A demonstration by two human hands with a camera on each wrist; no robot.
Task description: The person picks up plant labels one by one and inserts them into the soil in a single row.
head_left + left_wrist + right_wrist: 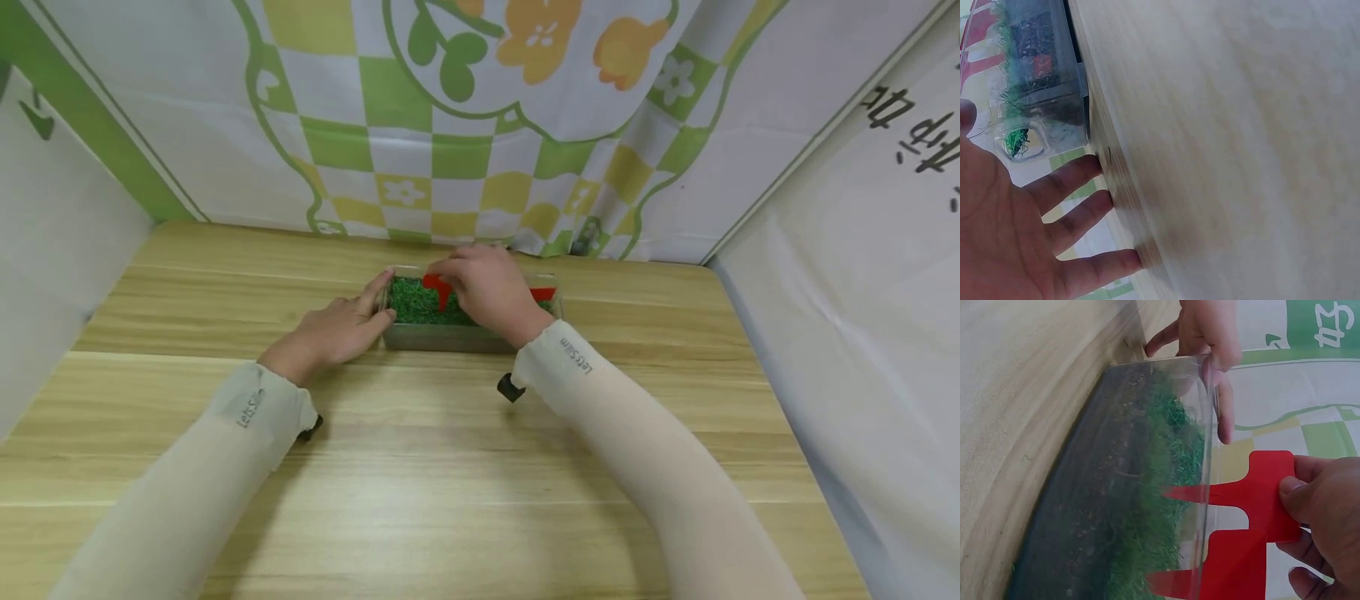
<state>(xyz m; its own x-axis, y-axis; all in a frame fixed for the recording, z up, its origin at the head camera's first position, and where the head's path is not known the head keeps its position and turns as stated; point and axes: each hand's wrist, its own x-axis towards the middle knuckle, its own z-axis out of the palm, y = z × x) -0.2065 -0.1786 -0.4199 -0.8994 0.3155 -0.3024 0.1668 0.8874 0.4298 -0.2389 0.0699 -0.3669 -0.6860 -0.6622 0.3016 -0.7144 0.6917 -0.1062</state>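
A clear plastic box [450,337] with dark soil and green artificial-looking grass [408,304] sits toward the back of the table. My right hand [491,287] pinches a red T-shaped plant label [1269,494] by its wide head, between thumb and fingers. The label's pointed stem reaches into the grass. A second red plant label [1235,565] stands beside it, stem down in the grass; part of it shows right of my hand in the head view. My left hand [333,329] touches the box's left end with thumb and forefinger, its other fingers [1075,228] spread against the tabletop.
The wooden table [420,483] has a green, yellow and white patterned cloth [465,150] hanging at its back edge, close behind the box. White sheets stand along the left [67,208] and right [840,275] sides; the right one bears black handwriting.
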